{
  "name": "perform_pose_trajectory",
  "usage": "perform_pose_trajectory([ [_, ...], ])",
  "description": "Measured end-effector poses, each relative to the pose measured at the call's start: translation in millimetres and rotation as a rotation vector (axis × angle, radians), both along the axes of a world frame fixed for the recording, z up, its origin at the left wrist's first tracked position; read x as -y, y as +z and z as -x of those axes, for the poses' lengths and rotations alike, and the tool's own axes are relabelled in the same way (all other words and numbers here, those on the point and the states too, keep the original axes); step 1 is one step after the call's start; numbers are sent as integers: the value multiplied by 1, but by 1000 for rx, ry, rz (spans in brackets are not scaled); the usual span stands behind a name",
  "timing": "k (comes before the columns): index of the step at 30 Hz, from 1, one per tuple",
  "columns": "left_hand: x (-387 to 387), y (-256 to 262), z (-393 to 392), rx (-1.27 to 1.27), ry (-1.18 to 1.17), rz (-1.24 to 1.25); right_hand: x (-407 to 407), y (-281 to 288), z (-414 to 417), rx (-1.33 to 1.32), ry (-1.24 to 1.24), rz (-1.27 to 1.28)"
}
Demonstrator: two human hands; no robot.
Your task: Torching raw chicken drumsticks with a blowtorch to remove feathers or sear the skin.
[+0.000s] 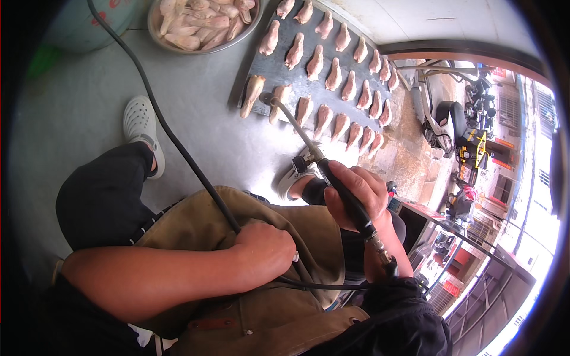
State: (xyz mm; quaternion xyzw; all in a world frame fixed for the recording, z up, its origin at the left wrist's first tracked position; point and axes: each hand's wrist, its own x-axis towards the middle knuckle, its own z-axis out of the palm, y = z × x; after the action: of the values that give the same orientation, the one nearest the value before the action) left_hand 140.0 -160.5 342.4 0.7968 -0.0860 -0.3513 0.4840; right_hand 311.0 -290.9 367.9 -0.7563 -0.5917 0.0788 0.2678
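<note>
My right hand (358, 189) grips the black handle of a gas torch (349, 196). Its long metal tube ends in a round burner head (267, 98), held over the near left corner of a dark metal sheet (285, 80). I cannot make out a flame. Rows of pale poultry pieces, apparently duck heads (315, 62), lie on the sheet. The nearest left piece (252, 95) looks yellower and browner; the burner partly covers its neighbour (281, 100). In front of my apron, my left hand (266, 249) is closed around the torch's black rubber hose (196, 164).
A metal basin (153, 26) heaped with similar pieces stands beyond the sheet's left side. Upper left is a large rounded container (89, 26). My clog-shod feet (141, 120) flank the grey floor (89, 102). Parked scooters (445, 120) and a glass case (449, 249) are at right.
</note>
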Motion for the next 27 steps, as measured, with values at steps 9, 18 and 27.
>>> perform_pose_trajectory([
  [9, 3, 0, -1, -29, -28, -9, 4, -1, 5, -56, 118, 10],
  [18, 9, -5, -1, -50, -38, -24, 8, -3, 12, -43, 167, -10],
  [27, 9, -7, -4, -12, -87, -76, 9, -9, 11, -52, 200, -4],
])
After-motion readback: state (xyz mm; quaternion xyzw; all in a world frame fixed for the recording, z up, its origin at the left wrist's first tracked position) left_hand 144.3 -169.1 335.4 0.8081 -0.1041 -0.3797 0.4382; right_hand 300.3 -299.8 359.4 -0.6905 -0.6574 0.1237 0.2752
